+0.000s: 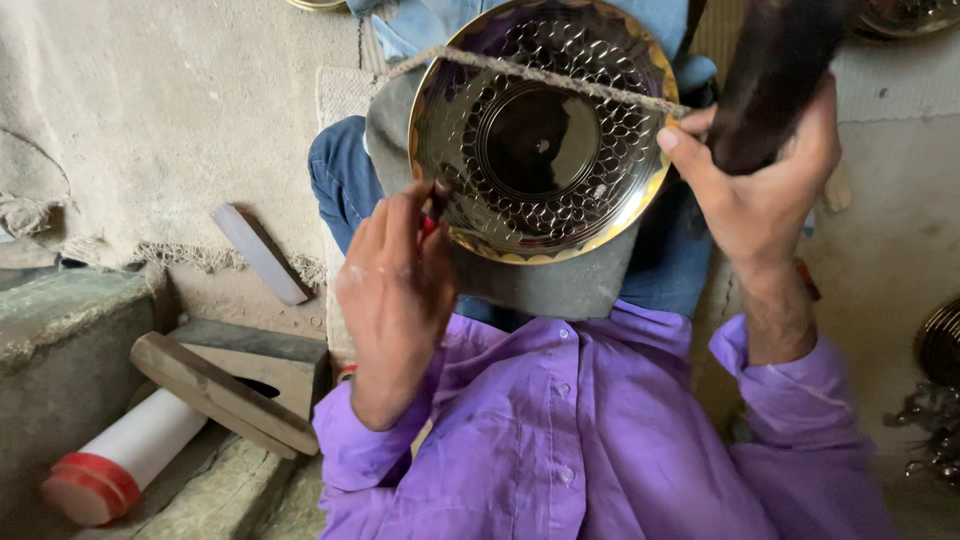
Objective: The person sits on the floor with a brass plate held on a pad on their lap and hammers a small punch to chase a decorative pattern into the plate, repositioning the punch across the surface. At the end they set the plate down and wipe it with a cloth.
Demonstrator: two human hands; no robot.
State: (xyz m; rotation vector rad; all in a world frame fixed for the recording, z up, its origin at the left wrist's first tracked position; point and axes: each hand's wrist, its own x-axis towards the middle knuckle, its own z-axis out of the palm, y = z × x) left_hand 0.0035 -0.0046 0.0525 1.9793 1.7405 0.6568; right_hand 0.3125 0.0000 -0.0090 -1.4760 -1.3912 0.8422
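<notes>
A round brass plate [600, 215] with a hammered dimple pattern rests on a dark grey slab [560, 285] over my lap, held down by a cord [560, 78] across its upper part. My left hand [395, 290] is closed on a thin dark tool [438, 200] whose tip touches the plate's left rim. My right hand [765, 185] grips a thick dark handle [775, 75] raised at the plate's right side. I wear a purple shirt and blue jeans.
A white cylinder with a red end [120, 460] and a wooden block [225, 395] lie at lower left beside stone slabs. A pale flat bar [260, 255] rests on the rough cloth floor. Dark metal pieces [935, 400] sit at the right edge.
</notes>
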